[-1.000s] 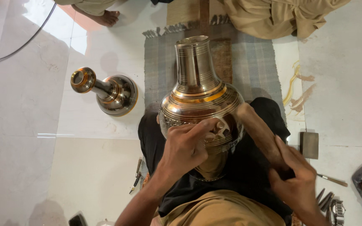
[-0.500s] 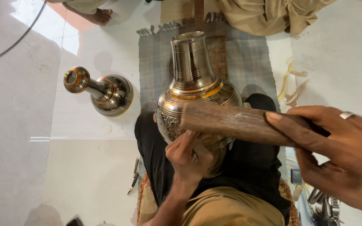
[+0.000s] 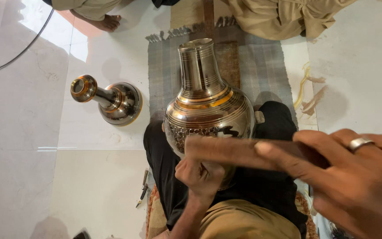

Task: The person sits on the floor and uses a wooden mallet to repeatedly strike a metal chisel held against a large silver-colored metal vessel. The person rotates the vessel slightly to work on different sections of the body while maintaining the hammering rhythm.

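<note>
A large engraved metal vase (image 3: 206, 106) with gold bands leans on my black-clad legs, its neck pointing away from me. My left hand (image 3: 200, 175) is curled in a fist against the vase's lower belly. Whatever the fist holds is hidden by a wooden stick. My right hand (image 3: 354, 177), with a ring on one finger, grips the brown wooden stick (image 3: 231, 152) and holds it level, close to the camera. The stick crosses over the vase's lower body and above my left hand.
A second, smaller metal vase (image 3: 109, 99) lies on its side on the tiled floor to the left. A striped grey mat (image 3: 266, 57) lies under my vase. A thin tool (image 3: 143, 188) rests by my left leg. Another person's foot (image 3: 109, 22) and beige clothing (image 3: 288, 15) are at the top.
My right hand has come up from the lower right with the wooden stick, which now lies across the vase near the camera. My left hand stays at the vase's belly.
</note>
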